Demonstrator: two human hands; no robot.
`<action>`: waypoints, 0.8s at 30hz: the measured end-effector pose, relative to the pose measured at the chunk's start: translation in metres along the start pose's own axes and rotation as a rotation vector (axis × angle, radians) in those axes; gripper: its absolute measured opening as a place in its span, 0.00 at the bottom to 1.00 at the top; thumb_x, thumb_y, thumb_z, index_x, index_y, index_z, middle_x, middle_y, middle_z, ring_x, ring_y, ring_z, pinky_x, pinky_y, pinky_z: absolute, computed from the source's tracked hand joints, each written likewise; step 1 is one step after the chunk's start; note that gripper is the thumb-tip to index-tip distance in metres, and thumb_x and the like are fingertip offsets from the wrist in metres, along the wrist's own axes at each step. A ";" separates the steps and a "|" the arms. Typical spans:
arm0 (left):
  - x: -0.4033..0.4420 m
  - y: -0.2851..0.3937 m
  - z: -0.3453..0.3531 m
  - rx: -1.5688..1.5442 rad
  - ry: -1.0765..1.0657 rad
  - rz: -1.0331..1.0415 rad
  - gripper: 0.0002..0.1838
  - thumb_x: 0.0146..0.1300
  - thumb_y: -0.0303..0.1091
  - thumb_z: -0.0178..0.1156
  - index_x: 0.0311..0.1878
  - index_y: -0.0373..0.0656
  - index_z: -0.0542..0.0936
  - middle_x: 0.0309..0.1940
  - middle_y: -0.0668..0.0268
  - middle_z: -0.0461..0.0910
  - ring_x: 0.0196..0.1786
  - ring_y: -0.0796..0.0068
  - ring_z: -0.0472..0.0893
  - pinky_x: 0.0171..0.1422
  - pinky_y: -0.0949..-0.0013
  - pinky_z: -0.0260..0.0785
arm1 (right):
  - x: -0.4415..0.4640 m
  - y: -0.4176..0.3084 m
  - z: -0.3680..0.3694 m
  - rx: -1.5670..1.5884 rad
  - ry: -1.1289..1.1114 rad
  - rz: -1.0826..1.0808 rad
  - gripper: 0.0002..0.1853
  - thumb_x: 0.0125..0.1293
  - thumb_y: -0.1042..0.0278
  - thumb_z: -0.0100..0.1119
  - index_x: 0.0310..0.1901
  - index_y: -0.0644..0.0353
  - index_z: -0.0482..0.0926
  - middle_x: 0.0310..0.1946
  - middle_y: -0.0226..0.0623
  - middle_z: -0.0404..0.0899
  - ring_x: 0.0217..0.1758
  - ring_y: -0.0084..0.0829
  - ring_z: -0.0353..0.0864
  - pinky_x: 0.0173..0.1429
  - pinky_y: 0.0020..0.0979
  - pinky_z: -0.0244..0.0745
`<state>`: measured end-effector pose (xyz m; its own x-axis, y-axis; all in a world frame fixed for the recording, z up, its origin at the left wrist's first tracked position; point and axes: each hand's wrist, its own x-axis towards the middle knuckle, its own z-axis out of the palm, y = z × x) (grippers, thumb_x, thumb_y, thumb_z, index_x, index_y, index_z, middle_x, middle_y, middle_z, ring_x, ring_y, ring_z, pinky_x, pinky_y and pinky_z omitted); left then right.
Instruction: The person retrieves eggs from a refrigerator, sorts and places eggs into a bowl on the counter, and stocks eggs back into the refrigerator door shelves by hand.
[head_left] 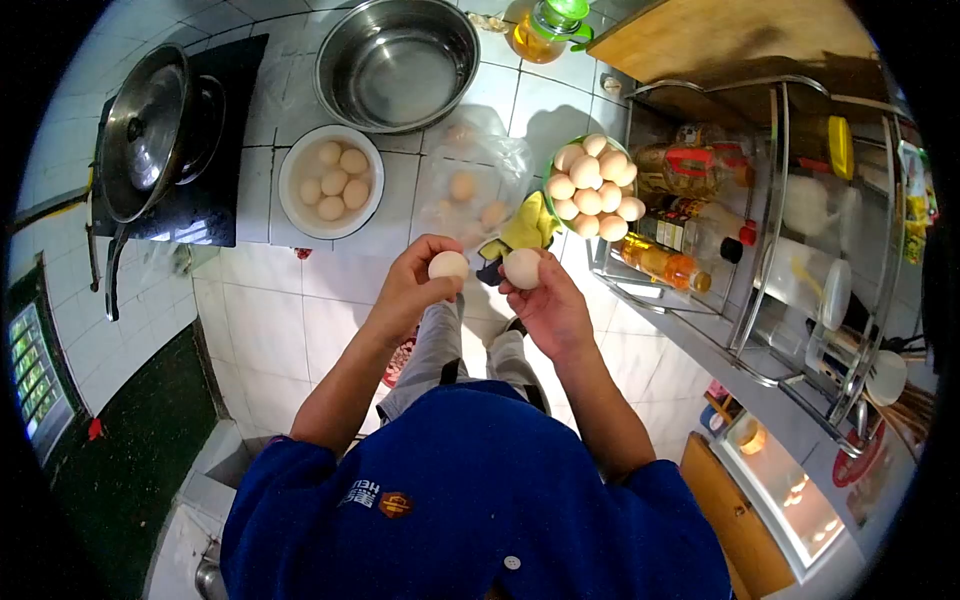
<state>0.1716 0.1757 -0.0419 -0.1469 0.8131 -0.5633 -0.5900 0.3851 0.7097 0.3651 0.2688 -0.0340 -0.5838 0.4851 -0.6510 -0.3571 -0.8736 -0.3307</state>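
Both hands are raised in front of my blue shirt, above the counter's front edge. My left hand (413, 282) pinches one pale egg (448, 264) between thumb and fingers. In my right hand (553, 311) is another egg (521, 268), held at the fingertips. The two eggs are a short gap apart. Beyond my left hand stands a white bowl (289, 212) with several eggs lying in liquid. A clear plastic bag (513, 160) with a few eggs lies ahead of my hands. To its right, many eggs are heaped in a green container (553, 165).
A large steel basin (327, 75) sits at the back, with a green-lidded oil jug (541, 35) beside it. A wok (146, 135) rests on the black stove at left. At right, a metal rack (783, 200) holds bottles. A yellow-green cloth-like item (530, 222) is near my right hand.
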 end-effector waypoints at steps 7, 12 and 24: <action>0.003 0.002 0.001 -0.015 -0.020 -0.024 0.19 0.51 0.24 0.60 0.49 0.41 0.73 0.43 0.63 0.78 0.37 0.77 0.78 0.38 0.74 0.73 | 0.004 -0.020 -0.010 0.033 0.027 -0.143 0.17 0.68 0.65 0.58 0.54 0.58 0.67 0.51 0.40 0.75 0.49 0.35 0.78 0.56 0.34 0.77; 0.004 -0.001 -0.002 0.007 0.023 -0.030 0.19 0.51 0.23 0.59 0.49 0.41 0.72 0.43 0.62 0.78 0.38 0.76 0.78 0.39 0.74 0.72 | 0.022 -0.053 -0.029 -0.349 0.248 -0.506 0.16 0.67 0.66 0.59 0.53 0.62 0.71 0.48 0.35 0.76 0.51 0.27 0.76 0.60 0.31 0.70; 0.000 -0.008 -0.005 0.013 0.018 -0.056 0.19 0.52 0.23 0.59 0.49 0.42 0.72 0.44 0.63 0.78 0.38 0.77 0.78 0.40 0.73 0.72 | 0.081 -0.091 -0.074 -1.198 0.545 -0.891 0.26 0.58 0.64 0.70 0.54 0.69 0.75 0.45 0.38 0.77 0.48 0.27 0.75 0.54 0.27 0.72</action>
<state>0.1728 0.1704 -0.0498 -0.1283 0.7820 -0.6100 -0.5876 0.4356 0.6819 0.4044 0.3851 -0.1076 -0.0965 0.9948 -0.0328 0.4825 0.0180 -0.8757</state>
